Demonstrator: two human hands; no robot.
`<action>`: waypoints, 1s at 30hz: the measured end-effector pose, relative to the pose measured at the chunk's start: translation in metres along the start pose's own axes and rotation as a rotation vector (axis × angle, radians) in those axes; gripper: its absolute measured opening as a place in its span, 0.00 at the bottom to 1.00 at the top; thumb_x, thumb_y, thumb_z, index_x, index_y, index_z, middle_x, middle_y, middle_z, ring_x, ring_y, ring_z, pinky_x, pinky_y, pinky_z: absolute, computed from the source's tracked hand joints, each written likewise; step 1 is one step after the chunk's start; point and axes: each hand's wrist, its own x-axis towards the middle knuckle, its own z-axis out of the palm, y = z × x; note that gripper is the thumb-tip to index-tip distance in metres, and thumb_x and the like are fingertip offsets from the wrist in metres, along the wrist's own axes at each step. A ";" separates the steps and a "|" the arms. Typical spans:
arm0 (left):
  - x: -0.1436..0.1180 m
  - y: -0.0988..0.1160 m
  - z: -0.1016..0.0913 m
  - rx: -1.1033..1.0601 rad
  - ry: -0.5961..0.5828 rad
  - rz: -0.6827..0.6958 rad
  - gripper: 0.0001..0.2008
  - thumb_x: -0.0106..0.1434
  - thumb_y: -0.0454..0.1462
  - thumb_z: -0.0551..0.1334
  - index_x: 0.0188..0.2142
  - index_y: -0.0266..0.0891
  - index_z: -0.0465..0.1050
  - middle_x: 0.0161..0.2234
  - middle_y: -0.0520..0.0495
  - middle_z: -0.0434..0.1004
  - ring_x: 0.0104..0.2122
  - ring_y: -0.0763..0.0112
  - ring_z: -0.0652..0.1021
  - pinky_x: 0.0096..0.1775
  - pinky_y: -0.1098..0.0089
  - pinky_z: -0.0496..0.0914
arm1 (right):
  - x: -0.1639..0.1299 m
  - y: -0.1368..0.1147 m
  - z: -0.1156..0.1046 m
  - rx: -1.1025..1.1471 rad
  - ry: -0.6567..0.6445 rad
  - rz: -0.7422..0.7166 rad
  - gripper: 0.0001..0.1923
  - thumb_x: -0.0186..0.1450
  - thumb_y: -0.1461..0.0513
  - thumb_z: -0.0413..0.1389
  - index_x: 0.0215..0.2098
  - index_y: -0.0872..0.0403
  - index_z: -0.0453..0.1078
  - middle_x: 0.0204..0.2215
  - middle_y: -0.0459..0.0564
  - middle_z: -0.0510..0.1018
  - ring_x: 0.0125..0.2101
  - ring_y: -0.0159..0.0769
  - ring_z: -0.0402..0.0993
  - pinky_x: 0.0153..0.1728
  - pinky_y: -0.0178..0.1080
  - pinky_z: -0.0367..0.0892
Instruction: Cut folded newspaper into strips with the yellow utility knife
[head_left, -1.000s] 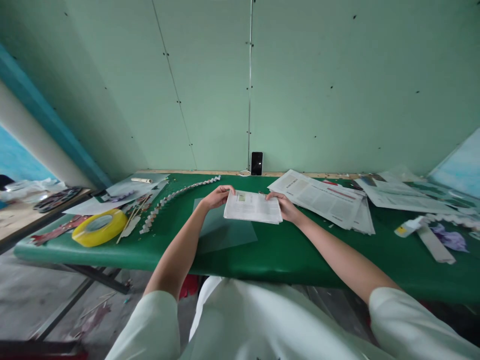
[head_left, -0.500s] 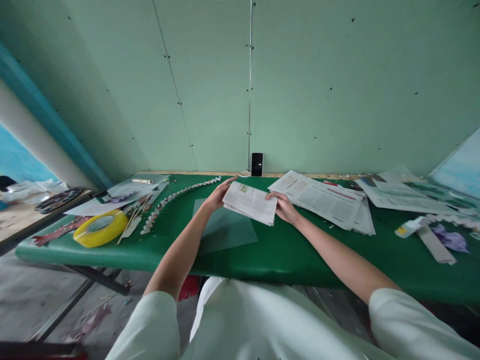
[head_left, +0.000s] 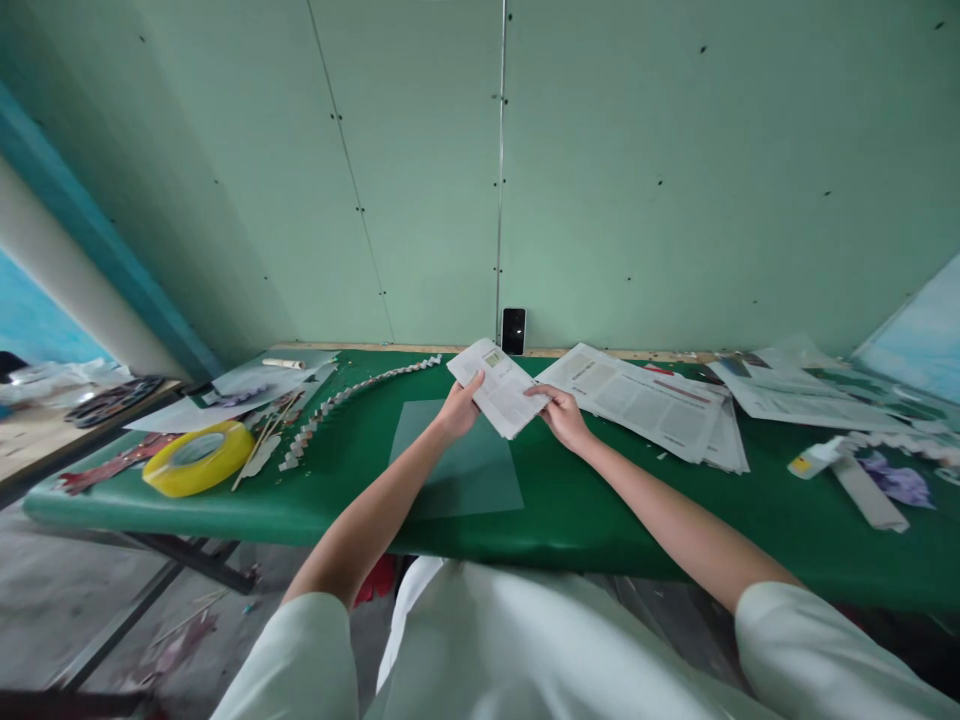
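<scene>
Newsprint, folded into a small thick packet [head_left: 499,392], is held up off the desk [head_left: 600,510] between both hands, tilted so its far end rises toward 11 o'clock. At the packet's 8 o'clock edge the left hand [head_left: 457,408] is closed on it, thumb on top and fingers underneath. The right hand [head_left: 559,415] pinches the 4 o'clock edge, fingers curled onto the printed face. Both bare forearms reach in from white sleeves at the bottom of the view.

Directly below the packet, flat on the green desk cover, lies a translucent sheet [head_left: 461,465], untouched by either hand. At 3 o'clock from the packet a spread of open newspaper pages [head_left: 645,400] lies just beside the right hand, with more loose pages [head_left: 802,400] farther out the same way. Toward 4 o'clock, well apart, sit a white strip [head_left: 870,493] and a crumpled purple scrap [head_left: 900,478].

At 9 o'clock from the hands a zigzag-folded paper chain [head_left: 352,395] runs across the desk, with thin sticks [head_left: 262,440] beside it and a yellow tape roll [head_left: 199,455] near the front edge. At 12 o'clock a dark phone [head_left: 514,329] stands propped against the pale green wall [head_left: 637,170].
</scene>
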 end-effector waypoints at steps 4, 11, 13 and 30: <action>0.006 -0.006 -0.010 -0.032 0.144 0.010 0.32 0.60 0.51 0.82 0.57 0.43 0.77 0.62 0.35 0.81 0.63 0.40 0.79 0.58 0.49 0.79 | -0.004 -0.004 0.003 -0.069 -0.079 0.022 0.11 0.63 0.54 0.61 0.40 0.46 0.82 0.53 0.53 0.84 0.55 0.53 0.78 0.51 0.49 0.77; 0.013 -0.010 -0.025 0.032 0.235 0.071 0.33 0.53 0.49 0.85 0.52 0.38 0.79 0.58 0.32 0.84 0.59 0.38 0.81 0.56 0.47 0.79 | -0.012 -0.017 0.006 -0.138 -0.199 -0.022 0.23 0.63 0.54 0.61 0.57 0.46 0.79 0.53 0.52 0.85 0.51 0.52 0.80 0.49 0.47 0.75; 0.012 -0.010 -0.024 0.066 0.227 0.078 0.33 0.52 0.49 0.85 0.51 0.37 0.79 0.56 0.32 0.85 0.58 0.38 0.82 0.56 0.48 0.79 | -0.012 -0.017 0.010 -0.068 -0.167 0.029 0.27 0.66 0.50 0.62 0.63 0.45 0.74 0.52 0.52 0.85 0.47 0.49 0.82 0.46 0.46 0.76; -0.011 -0.009 0.015 0.059 0.203 0.054 0.30 0.57 0.50 0.83 0.52 0.38 0.79 0.55 0.34 0.85 0.52 0.46 0.86 0.52 0.50 0.82 | -0.020 -0.011 0.032 -0.166 -0.022 0.032 0.34 0.69 0.35 0.62 0.59 0.51 0.77 0.51 0.58 0.86 0.51 0.59 0.82 0.44 0.48 0.78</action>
